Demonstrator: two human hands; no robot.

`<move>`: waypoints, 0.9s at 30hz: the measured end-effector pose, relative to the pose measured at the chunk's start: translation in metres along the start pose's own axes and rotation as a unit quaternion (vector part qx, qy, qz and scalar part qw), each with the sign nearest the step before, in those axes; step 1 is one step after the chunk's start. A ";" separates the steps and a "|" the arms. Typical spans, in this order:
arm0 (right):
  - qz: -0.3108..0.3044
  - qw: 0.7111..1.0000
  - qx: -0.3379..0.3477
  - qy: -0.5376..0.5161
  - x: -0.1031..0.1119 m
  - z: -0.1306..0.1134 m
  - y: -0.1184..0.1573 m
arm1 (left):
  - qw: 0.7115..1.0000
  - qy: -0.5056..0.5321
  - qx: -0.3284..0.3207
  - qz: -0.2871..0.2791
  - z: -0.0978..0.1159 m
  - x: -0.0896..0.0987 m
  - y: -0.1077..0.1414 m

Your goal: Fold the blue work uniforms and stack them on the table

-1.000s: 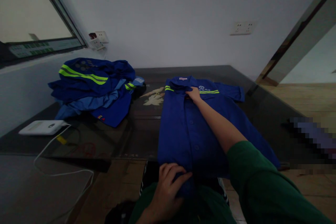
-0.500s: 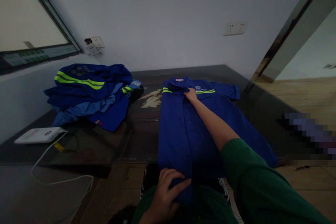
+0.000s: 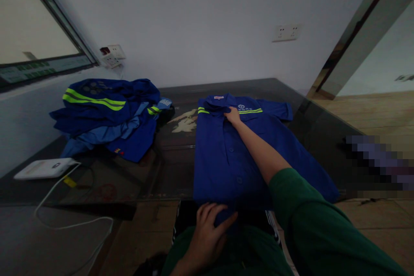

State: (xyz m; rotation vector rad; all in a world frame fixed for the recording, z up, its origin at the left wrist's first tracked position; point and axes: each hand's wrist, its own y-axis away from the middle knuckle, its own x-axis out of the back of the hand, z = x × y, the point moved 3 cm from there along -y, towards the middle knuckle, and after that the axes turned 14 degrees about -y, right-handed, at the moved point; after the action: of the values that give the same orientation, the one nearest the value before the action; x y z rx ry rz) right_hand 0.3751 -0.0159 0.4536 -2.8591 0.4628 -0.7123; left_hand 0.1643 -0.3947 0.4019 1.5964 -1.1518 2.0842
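Note:
A blue short-sleeved work shirt (image 3: 213,159) lies front up on the dark table, its collar toward the wall and its hem at the near edge. Yellow-green reflective strips cross its chest, with a white logo beside the placket. My right hand (image 3: 233,115) is closed on the front placket just below the collar. My left hand (image 3: 210,226) is at the hem in front of the table edge, its fingers curled over the blue cloth. Part of the hem is hidden behind those fingers.
A heap of blue work clothes (image 3: 103,112) lies on the table (image 3: 168,168) at left. Near it, a white device (image 3: 45,168) has a white cable (image 3: 48,194) hanging over the edge. A blurred-out item (image 3: 375,155) is at right. Sockets (image 3: 286,32) are on the wall.
The shirt's lower front, which stretched down toward my lap, now ends higher, near the table edge. My left hand stays at the hem and my right hand below the collar.

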 end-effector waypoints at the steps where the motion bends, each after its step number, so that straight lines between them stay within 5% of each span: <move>1: 0.001 1.000 0.000 -0.003 0.000 0.000 0.000 | 1.000 -0.006 -0.005 -0.011 0.001 0.000 0.000; 6: 0.003 1.000 -0.002 -0.015 0.002 -0.001 0.000 | 0.995 0.037 -0.083 0.035 -0.003 0.029 -0.011; 10: -0.004 0.999 0.001 -0.034 0.003 -0.003 0.002 | 0.996 0.039 -0.014 0.082 -0.032 0.059 -0.058; 16: -0.015 0.996 -0.007 -0.085 0.008 -0.005 0.008 | 0.987 0.003 -0.007 -0.161 -0.056 0.039 -0.124; 19: -0.041 0.990 -0.024 -0.131 0.007 -0.008 0.017 | 0.976 0.012 -0.038 -0.215 -0.055 0.034 -0.117; 27: -0.157 0.947 -0.089 -0.268 0.001 -0.019 0.067 | 0.971 -0.061 -0.030 -0.229 -0.032 0.048 -0.069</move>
State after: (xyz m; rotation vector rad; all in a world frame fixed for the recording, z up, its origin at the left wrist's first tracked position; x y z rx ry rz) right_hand 0.3497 -0.0809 0.4552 -3.1519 -0.0103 0.1002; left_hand 0.1693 -0.3383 0.4719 1.7778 -0.7730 1.6611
